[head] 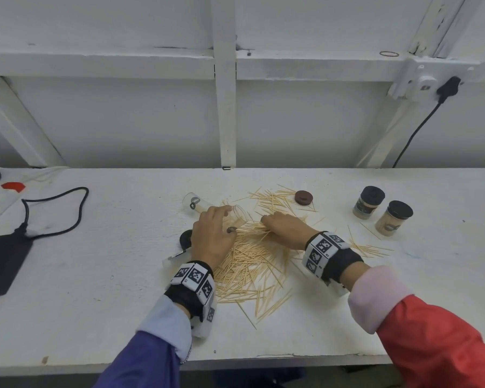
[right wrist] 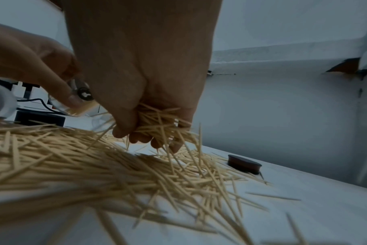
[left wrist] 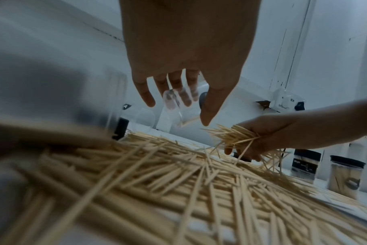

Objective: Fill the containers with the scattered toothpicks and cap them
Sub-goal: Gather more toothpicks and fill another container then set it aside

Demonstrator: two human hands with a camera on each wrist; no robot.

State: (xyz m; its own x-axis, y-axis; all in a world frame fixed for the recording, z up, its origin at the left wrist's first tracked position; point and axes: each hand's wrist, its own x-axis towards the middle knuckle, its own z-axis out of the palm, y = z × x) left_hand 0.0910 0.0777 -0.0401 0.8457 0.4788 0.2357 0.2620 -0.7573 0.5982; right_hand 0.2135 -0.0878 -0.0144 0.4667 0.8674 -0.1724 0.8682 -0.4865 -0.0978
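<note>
A big pile of toothpicks (head: 252, 264) lies mid-table. My left hand (head: 221, 222) holds a tilted, uncapped clear container (head: 240, 214) at the pile's far edge; my fingers show through its wall (left wrist: 174, 102). My right hand (head: 275, 224) grips a bunch of toothpicks (right wrist: 159, 126) just right of the container's mouth, loose ends sticking out (left wrist: 230, 135). A second clear container (head: 195, 203) lies on its side behind my left hand. A black cap (head: 185, 238) sits left of that hand, and a brown cap (head: 303, 196) lies at the pile's far right.
Two filled containers with black caps (head: 369, 202) (head: 394, 221) stand at the right, with stray toothpicks (head: 370, 249) in front of them. A black power adapter (head: 4, 259) and its cable (head: 67, 208) lie at the left. A plug (head: 448, 88) sits in the wall socket.
</note>
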